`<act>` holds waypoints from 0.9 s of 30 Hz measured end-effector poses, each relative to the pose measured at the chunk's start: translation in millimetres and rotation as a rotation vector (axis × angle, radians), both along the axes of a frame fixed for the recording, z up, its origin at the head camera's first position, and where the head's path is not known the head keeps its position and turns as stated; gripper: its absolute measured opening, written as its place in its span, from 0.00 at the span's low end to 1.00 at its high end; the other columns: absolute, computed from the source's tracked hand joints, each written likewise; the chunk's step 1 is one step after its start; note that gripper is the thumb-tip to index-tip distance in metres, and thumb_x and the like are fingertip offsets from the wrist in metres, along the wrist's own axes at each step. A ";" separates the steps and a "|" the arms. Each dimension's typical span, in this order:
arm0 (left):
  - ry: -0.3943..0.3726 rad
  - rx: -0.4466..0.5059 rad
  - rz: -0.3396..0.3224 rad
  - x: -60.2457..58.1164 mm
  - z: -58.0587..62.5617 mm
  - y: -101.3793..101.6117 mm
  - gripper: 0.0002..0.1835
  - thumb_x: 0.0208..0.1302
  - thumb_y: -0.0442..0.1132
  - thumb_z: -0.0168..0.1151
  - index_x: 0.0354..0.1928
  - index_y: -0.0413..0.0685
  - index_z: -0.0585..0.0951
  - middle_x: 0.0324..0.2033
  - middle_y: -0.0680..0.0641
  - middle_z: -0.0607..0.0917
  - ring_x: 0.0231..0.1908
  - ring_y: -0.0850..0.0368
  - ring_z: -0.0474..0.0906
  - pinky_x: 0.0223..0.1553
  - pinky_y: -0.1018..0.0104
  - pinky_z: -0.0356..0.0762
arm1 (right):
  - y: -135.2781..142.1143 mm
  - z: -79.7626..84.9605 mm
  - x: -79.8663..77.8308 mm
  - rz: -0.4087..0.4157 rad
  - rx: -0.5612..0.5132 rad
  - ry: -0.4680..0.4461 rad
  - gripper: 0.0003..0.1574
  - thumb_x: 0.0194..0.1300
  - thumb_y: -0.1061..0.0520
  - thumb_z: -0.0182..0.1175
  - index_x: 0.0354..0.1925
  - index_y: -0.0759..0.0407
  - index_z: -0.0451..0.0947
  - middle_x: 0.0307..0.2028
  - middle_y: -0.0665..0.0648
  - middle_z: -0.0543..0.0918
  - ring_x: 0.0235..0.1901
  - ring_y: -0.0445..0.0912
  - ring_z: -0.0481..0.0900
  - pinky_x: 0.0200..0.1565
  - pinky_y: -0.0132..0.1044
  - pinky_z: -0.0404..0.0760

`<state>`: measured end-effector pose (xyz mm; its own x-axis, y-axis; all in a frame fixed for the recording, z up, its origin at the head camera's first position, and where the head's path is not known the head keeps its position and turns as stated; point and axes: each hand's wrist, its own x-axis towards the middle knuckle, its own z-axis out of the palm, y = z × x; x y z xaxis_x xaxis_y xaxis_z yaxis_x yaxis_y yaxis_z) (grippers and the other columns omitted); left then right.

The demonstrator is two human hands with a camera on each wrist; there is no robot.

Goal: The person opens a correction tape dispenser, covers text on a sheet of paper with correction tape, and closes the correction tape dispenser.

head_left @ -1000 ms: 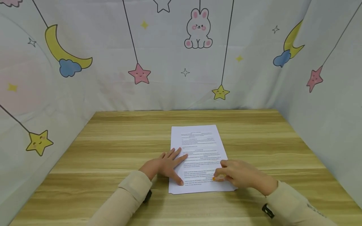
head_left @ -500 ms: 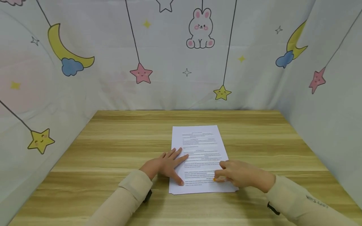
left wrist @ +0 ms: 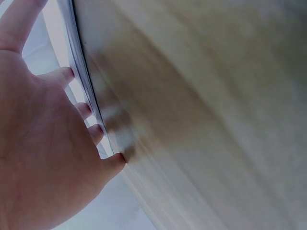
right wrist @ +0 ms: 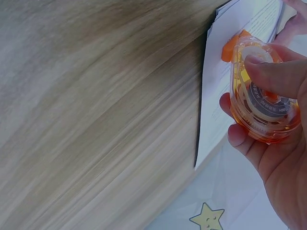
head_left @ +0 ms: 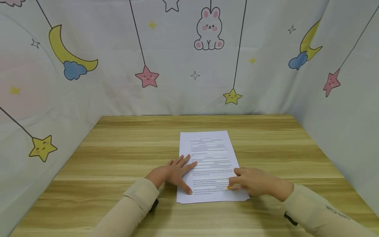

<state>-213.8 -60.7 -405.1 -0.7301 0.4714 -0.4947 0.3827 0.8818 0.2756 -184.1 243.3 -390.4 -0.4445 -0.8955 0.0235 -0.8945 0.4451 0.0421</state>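
Note:
A stack of printed paper lies on the table, with pale strips across some of its text lines. My left hand rests spread on the stack's left side; in the left wrist view its fingertips are over the edge of the sheets. Low on the right of the top sheet, my right hand grips a correction tape dispenser. In the right wrist view this dispenser is clear and orange, with its reel showing inside. The thumb lies on its upper face and the orange tip points at the page.
The wood-grain table stretches around the stack on all sides. Behind it and at both sides hangs a white cloth printed with stars, moons and a rabbit. A dark strap piece shows under the right cuff.
My right hand has slid a little to the right along the bottom lines of text with the correction tape dispenser. The left hand stays in place on the paper.

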 end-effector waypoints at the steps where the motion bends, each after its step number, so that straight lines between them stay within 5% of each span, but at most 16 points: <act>1: 0.001 0.000 -0.001 -0.1 0.2 -0.2 0.55 0.46 0.66 0.63 0.72 0.67 0.44 0.73 0.51 0.34 0.72 0.50 0.27 0.69 0.46 0.32 | 1.2 -0.3 -0.4 0.001 -0.008 0.002 0.20 0.51 0.65 0.64 0.38 0.42 0.75 0.27 0.46 0.69 0.24 0.35 0.59 0.27 0.25 0.65; 15: 0.010 0.011 0.008 0.6 0.9 -1.3 0.55 0.45 0.67 0.64 0.72 0.68 0.45 0.73 0.52 0.34 0.72 0.50 0.28 0.69 0.45 0.33 | 18.0 2.8 -1.7 -0.005 -0.074 -0.029 0.13 0.56 0.61 0.61 0.37 0.43 0.76 0.32 0.47 0.75 0.27 0.34 0.65 0.29 0.28 0.70; 27: 0.018 0.007 0.003 0.6 -2.1 -1.7 0.55 0.45 0.67 0.64 0.72 0.67 0.45 0.73 0.51 0.35 0.72 0.50 0.29 0.69 0.45 0.34 | 29.4 -1.0 -3.0 -0.059 -0.093 -0.094 0.12 0.57 0.61 0.61 0.36 0.43 0.78 0.25 0.42 0.65 0.23 0.32 0.54 0.25 0.23 0.59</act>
<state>-213.1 -62.4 -407.2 -0.7403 0.4729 -0.4778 0.3852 0.8809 0.2750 -187.2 272.7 -391.4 -0.5005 -0.8636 0.0610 -0.8647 0.4952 -0.0847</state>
